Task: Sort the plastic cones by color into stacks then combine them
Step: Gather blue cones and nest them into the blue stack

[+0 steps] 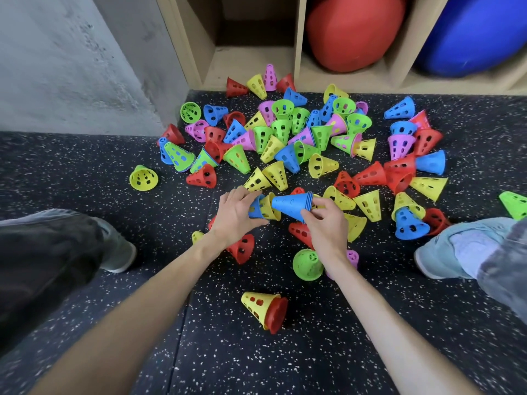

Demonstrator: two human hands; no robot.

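While your right hand (328, 223) pinches the blue stack (292, 205) by its rim, your left hand (238, 215) curls around a single blue cone (255, 209) above the floor (328, 352).

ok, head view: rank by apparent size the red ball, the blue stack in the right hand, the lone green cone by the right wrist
1. red ball, though farthest.
2. blue stack.
3. green cone, close to the stack; nearness makes that unsure.

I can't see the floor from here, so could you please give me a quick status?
Right hand holds blue stack. Left hand grips a blue cone. Loose mixed cones crowd the floor ahead.
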